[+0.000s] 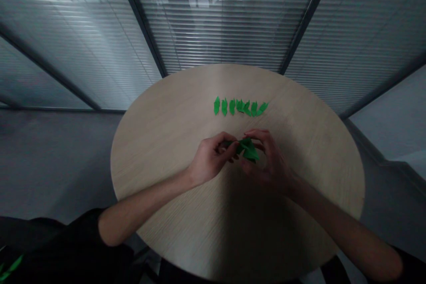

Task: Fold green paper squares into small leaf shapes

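Note:
My left hand [213, 155] is closed in a pinch on a bunch of green artificial-looking leaves [248, 148], thumb and fingertips at its left end. Curled around the right side of that bunch is my right hand [266, 164]. Its index finger lies along the top, its thumb below, and other fingers reach behind the leaves. Exactly where the right fingertips touch is partly hidden. Both hands are over the middle of the round wooden table [159, 133]. Beyond them, several small green leaves [240, 106] lie side by side in a row on the tabletop.
Glass partitions with blinds [216, 40] stand behind the table's far edge, with dark frames [143, 22] between the panes. Grey floor [66, 155] surrounds the table. Some green leaf-like pieces [13, 266] show on something dark at the lower left.

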Tool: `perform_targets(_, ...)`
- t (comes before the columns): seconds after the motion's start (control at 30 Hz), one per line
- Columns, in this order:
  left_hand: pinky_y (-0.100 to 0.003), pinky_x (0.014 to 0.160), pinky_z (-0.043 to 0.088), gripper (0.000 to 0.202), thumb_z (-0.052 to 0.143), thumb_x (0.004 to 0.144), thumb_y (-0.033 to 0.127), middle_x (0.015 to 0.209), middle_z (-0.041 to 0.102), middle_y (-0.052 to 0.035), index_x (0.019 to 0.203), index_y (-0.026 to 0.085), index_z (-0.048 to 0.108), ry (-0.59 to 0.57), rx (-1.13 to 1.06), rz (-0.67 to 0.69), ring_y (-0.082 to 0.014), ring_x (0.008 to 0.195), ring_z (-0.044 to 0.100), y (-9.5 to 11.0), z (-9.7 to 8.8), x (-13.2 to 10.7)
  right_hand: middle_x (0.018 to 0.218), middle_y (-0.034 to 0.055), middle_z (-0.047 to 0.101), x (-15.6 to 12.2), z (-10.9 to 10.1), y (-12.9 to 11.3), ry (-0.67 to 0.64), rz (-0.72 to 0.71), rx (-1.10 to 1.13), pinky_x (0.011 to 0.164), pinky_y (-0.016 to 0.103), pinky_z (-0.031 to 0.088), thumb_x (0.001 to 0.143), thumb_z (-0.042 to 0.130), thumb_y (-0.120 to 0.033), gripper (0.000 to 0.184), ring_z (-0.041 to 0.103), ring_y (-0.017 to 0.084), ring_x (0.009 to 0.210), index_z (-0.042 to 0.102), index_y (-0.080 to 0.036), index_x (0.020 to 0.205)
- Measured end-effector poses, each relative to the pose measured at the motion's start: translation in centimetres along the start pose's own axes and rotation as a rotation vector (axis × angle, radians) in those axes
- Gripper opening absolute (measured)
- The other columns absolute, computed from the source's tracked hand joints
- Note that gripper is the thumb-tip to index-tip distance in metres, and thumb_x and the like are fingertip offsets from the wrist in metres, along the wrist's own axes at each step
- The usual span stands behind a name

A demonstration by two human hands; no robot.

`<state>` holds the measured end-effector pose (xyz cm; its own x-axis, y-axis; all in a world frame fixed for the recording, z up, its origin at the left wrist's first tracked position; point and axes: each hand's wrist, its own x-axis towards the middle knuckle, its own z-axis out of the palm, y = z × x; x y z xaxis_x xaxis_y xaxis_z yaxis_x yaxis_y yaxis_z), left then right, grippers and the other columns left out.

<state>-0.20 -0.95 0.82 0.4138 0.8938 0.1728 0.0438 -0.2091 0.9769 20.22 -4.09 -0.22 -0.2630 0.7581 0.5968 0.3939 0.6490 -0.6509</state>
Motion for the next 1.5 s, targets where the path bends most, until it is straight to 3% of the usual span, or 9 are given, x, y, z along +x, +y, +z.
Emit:
perform_targets(0.13,-0.019,0.051,0.054,0.029,0.065,0.101,0.044,0.072,0.068,-0.0010,0.100,0.016,0.059,0.045,-0.028,-0.006,-0.0106,0.057,0.064,0.0,0.1,0.1,0.124,0.0110,0.057,-0.1,-0.7,0.1,0.036,0.005,0.005,0.097,0.050,0.058,0.101,0.060,-0.040,0.038,0.061,0.028,0.113,0.054,-0.027,0.136)
perform_targets(0.23,-0.017,0.047,0.052,0.027,0.064,0.101,0.043,0.074,0.066,-0.0006,0.099,0.017,0.058,0.041,-0.002,0.010,-0.0091,0.056,0.060,-0.1,0.1,0.1,0.109,0.0070,0.065,-0.1,-0.8,0.1,0.119,0.148,0.060,0.087,0.043,0.058,0.109,0.046,-0.039,0.027,0.066,0.024,0.098,0.061,-0.027,0.128)
perform_targets(0.33,-0.016,0.046,0.050,0.023,0.061,0.103,0.040,0.074,0.066,-0.0002,0.100,0.017,0.057,0.037,0.048,0.027,-0.0080,0.054,0.059,-0.2,0.1,0.0,0.095,0.0040,0.070,0.1,-0.5,0.1,0.181,0.208,0.163,0.076,0.036,0.058,0.111,0.044,-0.044,0.030,0.068,0.020,0.086,0.067,-0.026,0.118)
perform_targets(0.47,-0.016,0.045,0.048,0.019,0.060,0.104,0.036,0.074,0.066,0.0003,0.101,0.018,0.056,0.028,0.097,0.053,-0.0072,0.052,0.059,-0.4,0.0,-0.1,0.082,0.0013,0.071,0.6,-0.2,-0.1,0.215,0.261,0.242,0.067,0.030,0.056,0.109,0.050,-0.044,0.029,0.065,0.017,0.072,0.071,-0.024,0.110)
perform_targets(0.67,-0.016,0.048,0.051,0.014,0.062,0.099,0.030,0.082,0.069,-0.0007,0.102,0.017,0.059,-0.020,0.149,0.115,-0.0065,0.054,0.059,-0.8,0.1,-0.2,0.081,0.0017,0.074,1.3,-0.4,-0.5,0.130,0.415,0.263,0.062,0.025,0.055,0.098,0.063,-0.030,0.019,0.067,0.014,0.068,0.078,-0.021,0.105)
perform_targets(1.0,-0.020,0.056,0.055,0.017,0.067,0.098,0.030,0.085,0.073,-0.0047,0.099,0.015,0.074,-0.055,0.257,0.162,-0.0096,0.062,0.062,-0.1,-0.1,-0.1,0.086,0.0028,0.079,1.1,-0.4,-0.5,0.118,0.383,0.221,0.063,0.025,0.058,0.097,0.064,-0.028,0.019,0.072,0.015,0.072,0.081,-0.022,0.104)
perform_targets(1.5,-0.020,0.055,0.053,0.019,0.061,0.100,0.029,0.084,0.074,-0.0042,0.103,0.014,0.073,-0.073,0.195,0.065,-0.0098,0.061,0.061,-0.1,-0.1,0.0,0.075,0.0003,0.074,0.7,-0.2,-0.5,0.121,0.365,0.246,0.056,0.022,0.056,0.098,0.065,-0.026,0.019,0.068,0.012,0.062,0.080,-0.021,0.107)
